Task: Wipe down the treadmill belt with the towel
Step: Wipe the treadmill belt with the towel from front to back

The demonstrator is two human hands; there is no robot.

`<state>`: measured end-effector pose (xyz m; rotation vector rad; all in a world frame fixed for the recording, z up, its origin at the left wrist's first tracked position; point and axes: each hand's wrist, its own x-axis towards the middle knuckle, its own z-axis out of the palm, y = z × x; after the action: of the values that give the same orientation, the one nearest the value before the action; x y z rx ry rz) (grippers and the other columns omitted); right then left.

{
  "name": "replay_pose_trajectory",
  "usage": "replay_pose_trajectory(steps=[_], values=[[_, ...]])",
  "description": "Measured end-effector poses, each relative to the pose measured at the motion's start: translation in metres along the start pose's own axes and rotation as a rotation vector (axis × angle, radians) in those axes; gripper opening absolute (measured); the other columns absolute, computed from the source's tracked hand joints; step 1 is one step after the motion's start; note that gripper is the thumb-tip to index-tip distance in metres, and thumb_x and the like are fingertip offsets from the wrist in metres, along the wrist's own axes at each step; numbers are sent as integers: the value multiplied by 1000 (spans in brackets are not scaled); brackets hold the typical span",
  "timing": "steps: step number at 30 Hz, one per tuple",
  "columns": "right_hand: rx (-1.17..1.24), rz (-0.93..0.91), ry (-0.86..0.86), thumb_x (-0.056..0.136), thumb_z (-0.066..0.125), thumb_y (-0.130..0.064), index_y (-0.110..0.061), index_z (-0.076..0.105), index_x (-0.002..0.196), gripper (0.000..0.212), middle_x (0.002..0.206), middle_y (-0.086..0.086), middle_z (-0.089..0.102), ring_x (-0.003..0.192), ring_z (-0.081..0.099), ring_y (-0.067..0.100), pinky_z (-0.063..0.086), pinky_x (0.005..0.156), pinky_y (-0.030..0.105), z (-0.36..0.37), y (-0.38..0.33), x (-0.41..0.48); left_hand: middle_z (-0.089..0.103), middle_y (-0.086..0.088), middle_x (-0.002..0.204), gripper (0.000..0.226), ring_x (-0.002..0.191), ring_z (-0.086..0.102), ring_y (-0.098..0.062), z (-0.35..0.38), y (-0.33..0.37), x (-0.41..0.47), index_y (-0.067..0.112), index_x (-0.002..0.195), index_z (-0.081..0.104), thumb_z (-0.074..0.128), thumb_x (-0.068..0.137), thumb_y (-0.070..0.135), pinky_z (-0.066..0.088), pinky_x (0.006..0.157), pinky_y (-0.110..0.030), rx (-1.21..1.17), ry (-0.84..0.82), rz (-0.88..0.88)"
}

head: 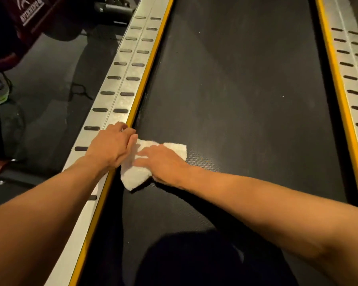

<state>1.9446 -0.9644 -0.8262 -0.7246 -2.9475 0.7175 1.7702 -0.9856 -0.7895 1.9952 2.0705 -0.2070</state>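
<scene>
1. There's just the one view, worn on the person's head. It looks forward and steeply down along the black textured treadmill belt point(246, 89).
2. It sits close in. Both bare forearms reach in from the bottom corners, and the left hand point(110, 147) and right hand point(163, 164) meet just below the middle of the picture, at the small white folded towel point(134, 176).
3. The belt runs away towards the top edge. The silver slotted side rail with a yellow inner edge point(116, 96) slants across the left, and the matching rail point(351, 65) slants down the right.
4. The wide lens also takes in the dark rubber floor point(48, 83) beyond the left rail.
</scene>
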Motion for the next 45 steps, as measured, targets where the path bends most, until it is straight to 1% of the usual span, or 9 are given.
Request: replay_pose_trajectory(steps=[4, 11, 18, 22, 25, 31, 36, 39, 45], values=[[157, -227, -221, 77, 61, 7, -10, 63, 122, 49, 124, 18, 58, 111, 53, 36, 45, 92, 42, 1, -27, -39, 46, -11, 138, 48, 116, 53, -31, -2, 4, -2, 17, 135, 51, 28, 102, 42, 47, 99, -44, 23, -65, -6], [208, 269, 70, 79, 63, -11, -33, 64, 117, 44, 116, -3, 64, 88, 67, 19, 56, 76, 37, -20, 48, -28, 48, -5, 133, 42, 126, 43, -22, -2, 6, -10, 24, 133, 50, 29, 101, 42, 32, 110, -40, 301, -119, 133], [257, -55, -41, 62, 67, 10, -18, 68, 114, 59, 118, -1, 66, 106, 58, 20, 45, 95, 31, 4, 20, -104, 44, -5, 141, 47, 120, 53, -26, 10, 42, -11, 25, 143, 33, 28, 101, 45, 46, 101, -38, 271, -193, 247], [142, 237, 275, 70, 63, -4, -31, 69, 105, 45, 109, -10, 68, 102, 60, 14, 44, 91, 28, -24, 81, -87, 40, -10, 140, 48, 118, 51, -32, 14, 62, -3, 27, 144, 27, 28, 100, 48, 51, 91, -44, 236, -211, 174], [64, 403, 196, 69, 65, -30, -33, 67, 85, 17, 85, -10, 69, 83, 63, 13, 53, 77, 35, -35, 108, -101, 45, -12, 132, 47, 113, 56, -33, 10, 71, 4, 26, 141, 30, 28, 100, 49, 51, 86, -44, 261, -214, 166], [271, 28, 2, 70, 42, -7, -21, 68, 112, 51, 114, -4, 65, 100, 59, 22, 45, 91, 31, 4, 47, -166, 49, -12, 130, 52, 110, 60, -33, 8, 81, 7, 27, 140, 33, 28, 97, 57, 52, 85, -43, 332, -236, 165], [91, 443, 322, 73, 69, -11, -34, 65, 111, 45, 112, -12, 64, 101, 59, 22, 31, 85, 10, -27, 113, -158, 58, -11, 121, 57, 107, 61, -32, 4, 98, 15, 25, 134, 37, 32, 93, 64, 48, 80, -38, 374, -256, 114], [29, 404, 270, 70, 76, -17, -26, 65, 116, 48, 120, -4, 60, 107, 53, 20, 35, 91, 22, -14, 105, -194, 61, -12, 119, 57, 108, 60, -31, 5, 109, 16, 20, 132, 38, 35, 94, 62, 45, 77, -37, 363, -281, 85], [632, 470, 126, 76, 72, -7, -27, 73, 96, 28, 87, -13, 68, 84, 62, 1, 47, 74, 16, -40, 51, -209, 50, -26, 126, 59, 113, 54, -38, 16, 114, 5, 17, 132, 35, 33, 94, 62, 48, 83, -43, 265, -281, -23]])
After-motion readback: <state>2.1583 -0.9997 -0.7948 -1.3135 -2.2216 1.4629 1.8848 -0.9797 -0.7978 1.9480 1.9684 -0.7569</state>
